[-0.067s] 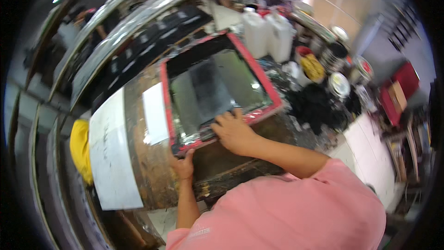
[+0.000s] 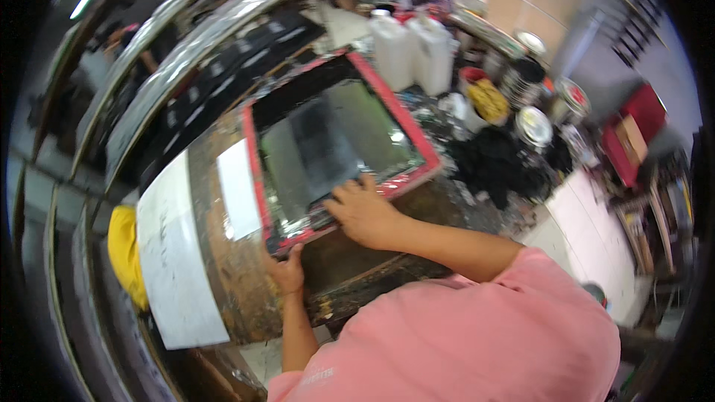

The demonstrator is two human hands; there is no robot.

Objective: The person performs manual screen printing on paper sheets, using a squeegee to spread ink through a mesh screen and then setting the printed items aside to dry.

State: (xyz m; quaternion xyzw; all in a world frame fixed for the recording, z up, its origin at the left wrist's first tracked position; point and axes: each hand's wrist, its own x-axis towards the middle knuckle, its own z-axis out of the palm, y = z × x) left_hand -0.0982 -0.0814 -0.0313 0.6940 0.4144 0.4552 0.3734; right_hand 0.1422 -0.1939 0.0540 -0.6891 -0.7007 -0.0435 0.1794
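Bench: brown
Left hand: at red frame; can't tell grip
Right hand: fingers bent; can't see hold
Frame: keep still

- pink shirt: a small patch of pale lettering on the chest, blurred and bent by folds.
- long white sheet: a line of dark, letter-like marks along its length, too smeared to tell whether print or handwriting.
- round can: a red and white patch, perhaps a label, its details too small to read.
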